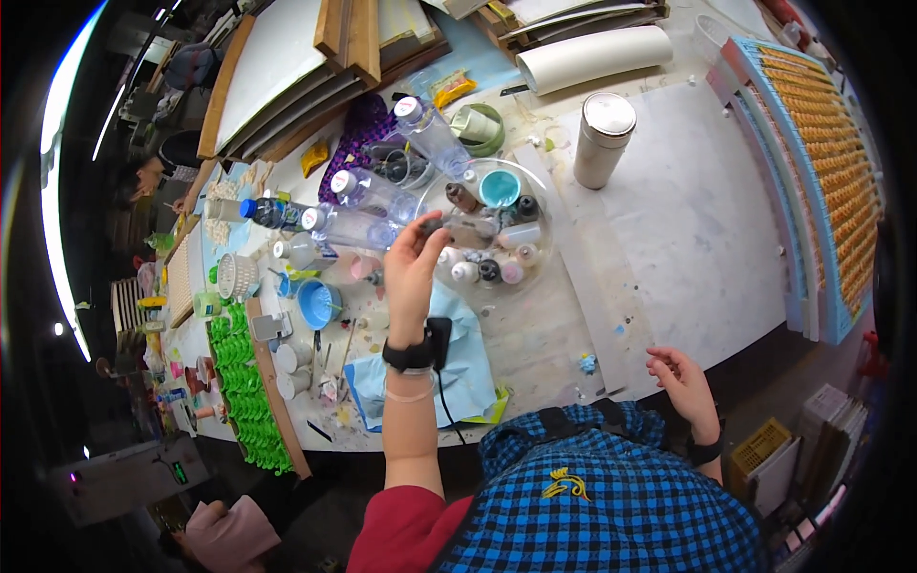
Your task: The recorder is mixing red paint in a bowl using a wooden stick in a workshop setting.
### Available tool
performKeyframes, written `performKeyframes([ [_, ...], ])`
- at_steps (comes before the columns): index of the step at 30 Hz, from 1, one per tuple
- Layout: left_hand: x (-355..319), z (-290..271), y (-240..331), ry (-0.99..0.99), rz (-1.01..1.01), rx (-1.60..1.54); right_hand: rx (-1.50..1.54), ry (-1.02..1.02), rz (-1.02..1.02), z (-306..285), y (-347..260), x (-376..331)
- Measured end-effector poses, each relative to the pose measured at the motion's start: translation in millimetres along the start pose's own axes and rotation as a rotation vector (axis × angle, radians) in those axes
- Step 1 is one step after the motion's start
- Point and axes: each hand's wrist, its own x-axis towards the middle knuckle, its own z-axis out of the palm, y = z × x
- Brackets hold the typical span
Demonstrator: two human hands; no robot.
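Near the frame's centre, the left hand (413,267) pinches a small dark-capped bottle (470,229) over the round clear tray (547,205). The right hand (680,380), lower right, is empty, fingers loosely curled. 3 large clear bottles (384,199) crowd the stained whitish table (707,210); a bright lamp (59,181) edges the dark room, left.

I'm taking the tub (548,205) on the table (712,191) as hub, 12 = table's far side. Cup (500,189) and small bottles (521,236) inside. Roll (597,59) at 1 o'clock, tumbler (604,148) 2, tray stack (829,320) 3, right hand (682,384) 4, bowl (319,304) 8, left hand (413,265) at tub's 9 edge.
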Motion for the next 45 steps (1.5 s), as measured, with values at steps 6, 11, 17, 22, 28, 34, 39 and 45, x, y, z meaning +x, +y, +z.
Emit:
performKeyframes([
  [6, -87, -4, 55, -0.148, 0.005, -0.325, 0.074, -0.182, -0.121, 30, -36, -4],
  [11, -135, -3, 72, -0.263, 0.035, -0.374, 0.227, -0.434, -0.209, 63, -79, -13],
  [17, -169, -8, 72, -0.287, 0.05, -0.333, 0.42, -0.689, -0.201, 98, -95, -33],
  [22, -136, -63, 40, 0.36, 0.253, 0.291, 0.27, -0.607, -0.284, 99, -68, -31],
  [28, -47, -52, 4, 0.23, 0.305, 0.308, 0.235, -0.36, -0.164, 69, -32, -40],
  [34, 14, -10, -29, 0.159, 0.406, 0.799, 0.26, -0.181, -0.134, 51, -12, -44],
  [39, 22, -10, -39, 0.251, 0.652, 0.942, 0.285, -0.105, -0.09, 44, -5, -39],
  [45, -44, -48, -14, 0.335, 0.225, 0.495, 0.216, -0.093, -0.076, 32, -24, -3],
])
